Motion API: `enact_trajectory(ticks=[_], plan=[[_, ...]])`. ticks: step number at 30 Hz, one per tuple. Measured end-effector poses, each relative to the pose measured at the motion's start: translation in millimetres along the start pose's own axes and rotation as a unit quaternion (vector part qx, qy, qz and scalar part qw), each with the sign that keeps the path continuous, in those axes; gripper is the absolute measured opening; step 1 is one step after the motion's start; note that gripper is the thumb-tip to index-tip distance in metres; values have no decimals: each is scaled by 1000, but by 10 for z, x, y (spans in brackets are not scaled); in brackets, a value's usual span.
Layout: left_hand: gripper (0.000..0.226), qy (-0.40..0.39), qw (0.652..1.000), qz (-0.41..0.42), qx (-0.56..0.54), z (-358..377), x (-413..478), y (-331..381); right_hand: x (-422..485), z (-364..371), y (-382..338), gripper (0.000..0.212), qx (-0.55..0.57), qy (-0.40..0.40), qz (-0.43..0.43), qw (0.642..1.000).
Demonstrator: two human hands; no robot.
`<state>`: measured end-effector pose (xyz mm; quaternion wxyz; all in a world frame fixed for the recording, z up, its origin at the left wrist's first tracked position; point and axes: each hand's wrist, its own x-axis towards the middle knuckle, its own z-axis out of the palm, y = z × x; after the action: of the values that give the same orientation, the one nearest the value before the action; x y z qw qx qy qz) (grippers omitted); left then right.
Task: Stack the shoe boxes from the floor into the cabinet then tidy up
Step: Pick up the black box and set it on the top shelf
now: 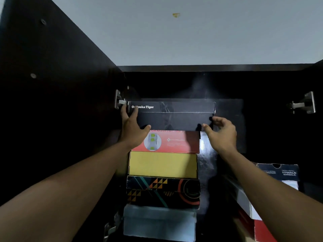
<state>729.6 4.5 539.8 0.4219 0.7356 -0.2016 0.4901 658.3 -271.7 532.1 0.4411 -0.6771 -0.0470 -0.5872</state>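
i see my left hand [131,123] and right hand [220,130] gripping the ends of a black cardboard shoe box [172,116] atop the red box [173,142] on the stack inside the dark cabinet [192,84]

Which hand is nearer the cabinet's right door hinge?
Right. The right hand grips the black shoe box's right end, below-left of that hinge; the left hand holds the far end.

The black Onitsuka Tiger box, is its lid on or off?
On. The lid sits closed over the black box, atop the red box.
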Motion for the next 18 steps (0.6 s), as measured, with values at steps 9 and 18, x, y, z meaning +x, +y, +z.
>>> enact_trajectory(ticks=[9, 18], plan=[[100, -77, 991, 14, 107, 326, 77, -337, 39, 348, 281, 59, -115, -113, -19, 987], [101, -208, 961, -34, 177, 535, 364, -519, 240, 704, 613, 86, -71, -154, 42, 985]])
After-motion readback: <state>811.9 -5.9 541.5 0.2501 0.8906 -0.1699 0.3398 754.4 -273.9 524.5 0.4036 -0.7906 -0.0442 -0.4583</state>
